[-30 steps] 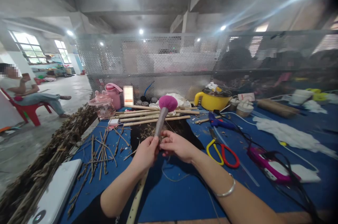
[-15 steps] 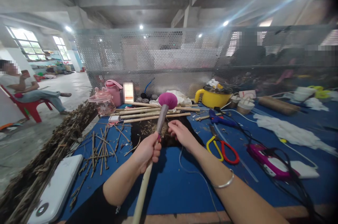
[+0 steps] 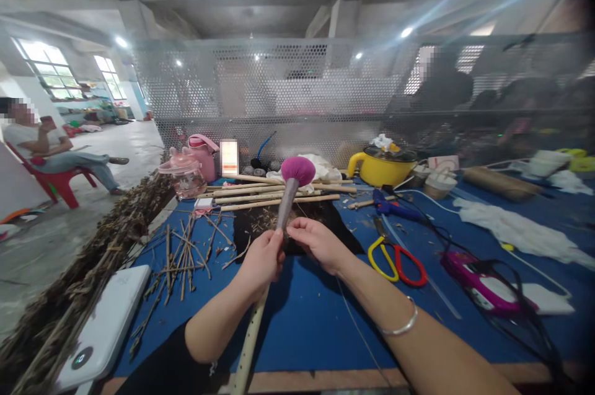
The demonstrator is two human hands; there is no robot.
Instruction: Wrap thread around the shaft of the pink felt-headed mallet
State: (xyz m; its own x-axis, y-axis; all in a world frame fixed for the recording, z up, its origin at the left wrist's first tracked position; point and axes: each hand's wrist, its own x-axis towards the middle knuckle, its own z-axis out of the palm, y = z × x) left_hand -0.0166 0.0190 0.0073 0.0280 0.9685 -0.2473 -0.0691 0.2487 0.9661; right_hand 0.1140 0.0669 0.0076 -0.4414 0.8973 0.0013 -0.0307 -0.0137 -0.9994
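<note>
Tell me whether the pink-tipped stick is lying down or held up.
Held up, tilted: the left hand grips the stick, right hand at its shaft, pink head topmost.

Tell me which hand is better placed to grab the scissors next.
Right, probably. The scissors lie on the blue table just right of the right hand, which merely touches the stick. The left hand is wrapped around the stick, holding it up, and is farther off.
</note>
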